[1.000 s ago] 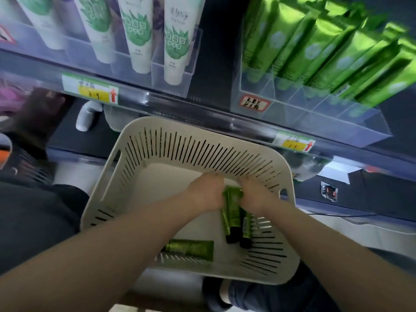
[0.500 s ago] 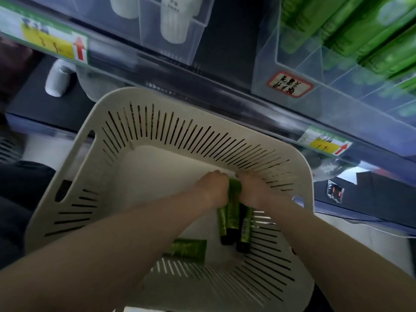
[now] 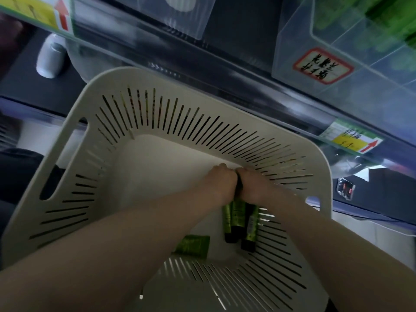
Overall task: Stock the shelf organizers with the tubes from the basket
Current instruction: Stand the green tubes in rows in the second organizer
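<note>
Both my hands reach into a cream slotted basket. My left hand and my right hand are pressed together, fingers curled around a small bundle of green tubes with black caps that hang down below my wrists. One more green tube lies flat on the basket floor beside my left forearm. Up at the right, a clear shelf organizer holds blurred green tubes.
A shelf rail with yellow price tags runs diagonally above the basket. A second clear organizer holds a white tube. A white bottle lies on the lower shelf at left.
The view has tilted down and closer to the basket. My hands have closed tighter together on the green tubes; the loose tube on the floor has stayed put.
</note>
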